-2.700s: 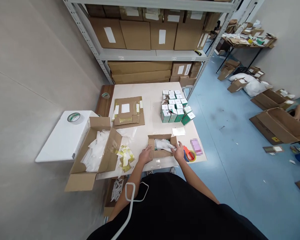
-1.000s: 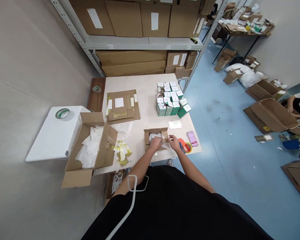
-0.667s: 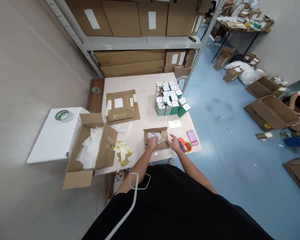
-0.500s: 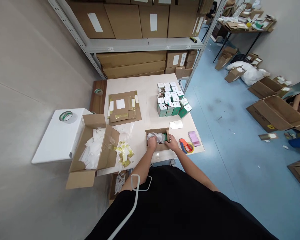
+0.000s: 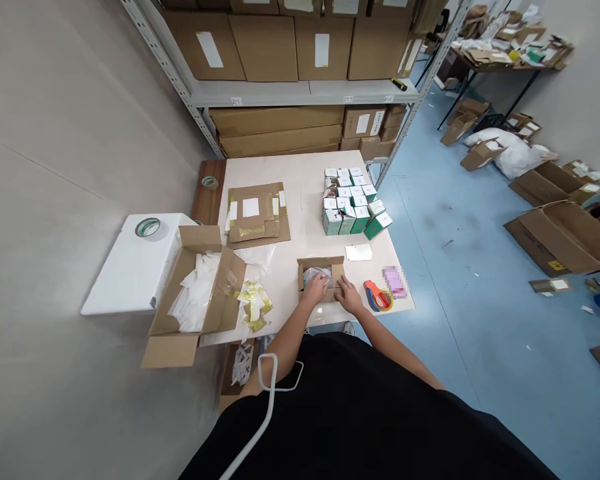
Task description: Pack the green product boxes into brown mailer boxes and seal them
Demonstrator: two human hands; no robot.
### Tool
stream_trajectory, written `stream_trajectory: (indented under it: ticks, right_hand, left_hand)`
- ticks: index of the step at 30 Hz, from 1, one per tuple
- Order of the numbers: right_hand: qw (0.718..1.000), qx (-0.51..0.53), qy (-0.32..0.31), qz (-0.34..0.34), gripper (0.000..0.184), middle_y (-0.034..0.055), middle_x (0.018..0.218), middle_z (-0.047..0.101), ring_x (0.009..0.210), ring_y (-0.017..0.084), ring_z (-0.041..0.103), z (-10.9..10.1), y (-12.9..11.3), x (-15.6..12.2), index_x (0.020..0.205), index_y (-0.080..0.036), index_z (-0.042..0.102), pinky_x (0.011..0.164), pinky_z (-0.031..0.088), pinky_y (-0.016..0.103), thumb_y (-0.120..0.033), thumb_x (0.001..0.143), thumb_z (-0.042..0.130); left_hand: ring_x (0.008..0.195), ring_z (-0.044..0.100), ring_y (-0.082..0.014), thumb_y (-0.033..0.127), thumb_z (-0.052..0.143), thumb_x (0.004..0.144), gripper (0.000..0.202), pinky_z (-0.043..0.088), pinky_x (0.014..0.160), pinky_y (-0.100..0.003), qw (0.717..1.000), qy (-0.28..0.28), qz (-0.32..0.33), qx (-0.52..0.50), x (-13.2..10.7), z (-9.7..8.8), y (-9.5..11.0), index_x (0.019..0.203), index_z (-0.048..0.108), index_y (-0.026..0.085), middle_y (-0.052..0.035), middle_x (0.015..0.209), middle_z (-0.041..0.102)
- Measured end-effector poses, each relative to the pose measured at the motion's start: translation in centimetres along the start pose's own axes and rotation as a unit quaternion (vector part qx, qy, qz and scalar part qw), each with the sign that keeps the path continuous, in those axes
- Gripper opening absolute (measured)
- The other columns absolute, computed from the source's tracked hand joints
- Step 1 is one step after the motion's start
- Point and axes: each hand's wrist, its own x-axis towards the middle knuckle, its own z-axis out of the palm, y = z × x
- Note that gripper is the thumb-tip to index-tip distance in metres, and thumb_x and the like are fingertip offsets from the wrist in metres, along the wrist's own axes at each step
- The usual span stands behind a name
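Small open carton [image 5: 321, 262] sits at the near edge of the table [image 5: 305, 200], straight ahead of both hands, long axis left-right. Left hand [image 5: 316, 291] is nearer: fingers bent onto the white wrap [image 5: 312, 274] inside, grip not discernible. Right hand [image 5: 351, 295] lies flat, released, on the carton's near-right corner.

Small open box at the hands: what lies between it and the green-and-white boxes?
Only a white paper slip lies there; the head view shows it.
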Motion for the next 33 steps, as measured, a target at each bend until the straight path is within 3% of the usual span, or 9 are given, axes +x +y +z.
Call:
stream_trajectory:
  ticks: [4,6,11,15,21,25,27,29,33]
  right_hand:
    - [0.999,-0.035,-0.016,0.001,0.059,0.0031,0.175,0.028,0.149,0.035,0.042,-0.2,0.3,-0.2,0.157,-0.026,0.051,0.117,0.043,0.047,-0.031,0.098,0.054]
    - [0.999,-0.041,-0.026,-0.001,0.061,0.0018,0.175,0.029,0.149,0.035,0.042,-0.4,0.5,-0.3,0.158,-0.027,0.051,0.116,0.044,0.047,-0.025,0.097,0.052]
    - [0.998,-0.014,-0.055,-0.005,0.060,0.0020,0.171,0.037,0.149,0.033,0.044,-1.9,1.1,0.4,0.155,-0.025,0.056,0.120,0.041,0.047,-0.022,0.096,0.050]
    - [0.995,0.076,-0.061,-0.003,0.058,0.0047,0.165,0.047,0.150,0.031,0.045,-3.4,1.5,0.9,0.154,-0.025,0.057,0.127,0.033,0.047,-0.038,0.097,0.058]
    - [0.963,0.264,-0.046,0.038,0.069,0.0058,0.164,0.049,0.152,0.030,0.045,-3.6,1.6,0.4,0.150,-0.027,0.061,0.128,0.031,0.048,-0.062,0.091,0.065]
    - [0.942,0.328,0.003,0.074,0.069,0.0085,0.156,0.058,0.139,0.029,0.058,-2.8,1.3,0.5,0.149,-0.027,0.061,0.118,0.044,0.046,-0.063,0.089,0.065]
    - [0.941,0.328,0.044,0.077,0.073,0.0105,0.150,0.062,0.128,0.029,0.065,-2.2,0.8,1.0,0.151,-0.026,0.056,0.109,0.051,0.044,-0.060,0.087,0.068]
    - [0.948,0.290,0.090,0.094,0.075,0.0123,0.143,0.065,0.116,0.028,0.069,-1.5,0.2,1.5,0.152,-0.023,0.053,0.101,0.055,0.042,-0.054,0.086,0.069]
    - [0.960,0.167,0.142,0.173,0.071,0.0156,0.131,0.066,0.110,0.029,0.069,-0.1,-0.9,2.3,0.150,-0.017,0.053,0.098,0.054,0.041,-0.046,0.086,0.066]
  left_hand:
    - [0.127,0.060,-0.0294,0.026,0.056,0.104,0.038,0.051,0.110,-0.049,0.997,0.046,-0.055,0.036,-2.6,-3.1,-2.8,0.141,0.063,0.019,-0.0171,0.143,0.061]
    - [0.137,0.054,-0.0312,0.013,0.052,0.098,0.052,0.046,0.116,-0.046,0.987,0.069,-0.115,0.089,-4.0,-4.5,-4.7,0.150,0.057,0.021,-0.0152,0.152,0.056]
    - [0.152,0.041,-0.0326,0.013,0.073,0.080,0.097,0.044,0.118,-0.043,0.982,-0.143,-0.064,0.108,-5.7,-4.9,-7.9,0.167,0.032,0.031,-0.0039,0.179,0.014]
    - [0.156,0.036,-0.0328,0.026,0.082,0.077,0.103,0.040,0.122,-0.043,0.982,-0.165,-0.056,0.072,-5.0,-3.9,-8.9,0.167,0.031,0.030,-0.0049,0.179,0.005]
    - [0.154,0.041,-0.0296,0.039,0.082,0.077,0.086,0.038,0.124,-0.036,0.985,-0.168,-0.042,0.000,-4.3,-4.7,-10.3,0.157,0.052,0.025,-0.0049,0.177,0.016]
    - [0.145,0.053,-0.0263,0.048,0.063,0.094,0.047,0.043,0.120,-0.034,0.987,-0.116,-0.103,-0.047,-3.3,-5.3,-9.9,0.135,0.073,0.026,-0.0021,0.165,0.047]
    - [0.131,0.065,-0.0257,0.046,0.058,0.099,0.040,0.049,0.113,-0.035,0.986,-0.075,-0.142,-0.050,-2.5,-5.1,-9.2,0.129,0.077,0.027,-0.0038,0.149,0.065]
    - [0.116,0.071,-0.0247,0.039,0.062,0.098,0.039,0.053,0.107,-0.035,0.984,-0.025,-0.174,-0.028,-1.8,-4.6,-8.1,0.133,0.074,0.026,-0.0063,0.135,0.073]
    - [0.116,0.070,-0.0237,0.028,0.061,0.098,0.055,0.055,0.102,-0.035,0.973,0.048,-0.225,0.034,-1.3,-3.3,-6.1,0.153,0.055,0.026,-0.0098,0.142,0.065]
